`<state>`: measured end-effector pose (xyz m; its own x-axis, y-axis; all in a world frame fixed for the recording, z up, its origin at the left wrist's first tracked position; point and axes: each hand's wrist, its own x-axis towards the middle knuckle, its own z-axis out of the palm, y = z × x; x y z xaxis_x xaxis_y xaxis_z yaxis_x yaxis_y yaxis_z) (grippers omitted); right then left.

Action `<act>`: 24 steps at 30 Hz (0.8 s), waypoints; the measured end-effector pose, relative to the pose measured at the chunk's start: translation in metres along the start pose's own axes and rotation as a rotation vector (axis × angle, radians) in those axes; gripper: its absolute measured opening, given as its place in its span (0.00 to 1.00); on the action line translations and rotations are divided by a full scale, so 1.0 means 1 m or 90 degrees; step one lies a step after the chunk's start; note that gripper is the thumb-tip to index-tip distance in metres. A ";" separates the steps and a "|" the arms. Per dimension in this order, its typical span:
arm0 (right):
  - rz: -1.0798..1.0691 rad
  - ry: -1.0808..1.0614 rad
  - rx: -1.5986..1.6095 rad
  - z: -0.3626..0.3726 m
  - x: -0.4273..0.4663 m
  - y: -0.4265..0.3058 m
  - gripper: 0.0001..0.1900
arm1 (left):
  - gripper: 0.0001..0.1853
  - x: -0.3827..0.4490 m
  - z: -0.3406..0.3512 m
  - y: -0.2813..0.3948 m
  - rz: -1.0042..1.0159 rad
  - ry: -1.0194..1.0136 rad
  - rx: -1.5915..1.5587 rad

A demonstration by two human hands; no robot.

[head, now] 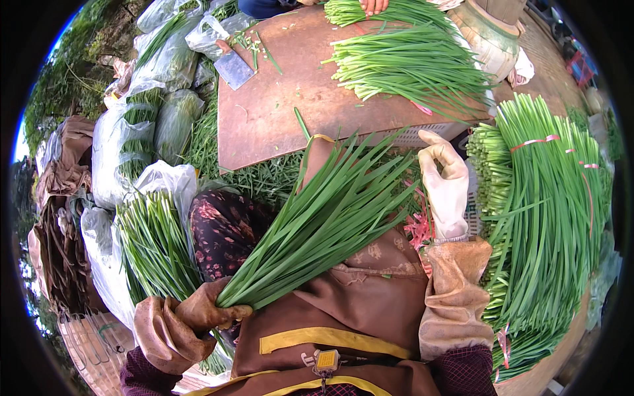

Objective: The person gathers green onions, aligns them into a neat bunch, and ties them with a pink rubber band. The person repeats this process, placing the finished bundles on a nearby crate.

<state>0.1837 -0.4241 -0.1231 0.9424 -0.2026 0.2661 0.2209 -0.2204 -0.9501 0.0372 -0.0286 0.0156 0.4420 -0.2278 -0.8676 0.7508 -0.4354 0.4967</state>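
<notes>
In my left hand (208, 307), in a brown rubber glove, is a loose bunch of long green garlic chives (322, 218). The bunch slants up across my lap, its leaves fanning out to the upper right; the other end is partly hidden by the glove. My right hand (443, 183) wears a thin whitish glove and is raised at the right of the leaf tips. Its fingers are bent, with a gap between them and nothing visible in them. Just right of it stands a tall stack of chives (540, 213) bound with pink ties.
Ahead lies a brown board (282, 109) carrying a cleaver blade (235, 69), cut scraps and a chive pile (401, 59). Another person's hand (374, 6) rests on chives at its far edge. Bagged chives (156, 237) stand left. Pink ties (418, 230) lie near my right wrist.
</notes>
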 end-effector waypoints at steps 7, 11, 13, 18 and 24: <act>0.161 0.024 0.127 -0.045 0.000 -0.039 0.13 | 0.44 0.008 -0.009 0.036 0.384 0.305 0.668; 0.103 0.044 0.043 -0.050 -0.006 -0.041 0.12 | 0.44 0.019 -0.031 0.003 0.258 0.376 0.963; 0.071 0.031 0.026 -0.055 -0.011 -0.042 0.11 | 0.44 0.019 -0.031 -0.001 0.240 0.385 0.981; 0.102 -0.043 0.009 -0.051 -0.020 -0.068 0.10 | 0.46 0.020 -0.029 -0.003 0.246 0.378 0.968; -0.007 -0.232 -0.138 -0.034 -0.020 -0.083 0.03 | 0.47 0.023 -0.030 -0.010 0.225 0.377 0.964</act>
<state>0.1377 -0.4339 -0.0443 0.9760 0.1437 0.1639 0.2104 -0.4242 -0.8808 0.0543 -0.0029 -0.0086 0.8534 -0.3067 -0.4215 -0.3888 -0.9131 -0.1226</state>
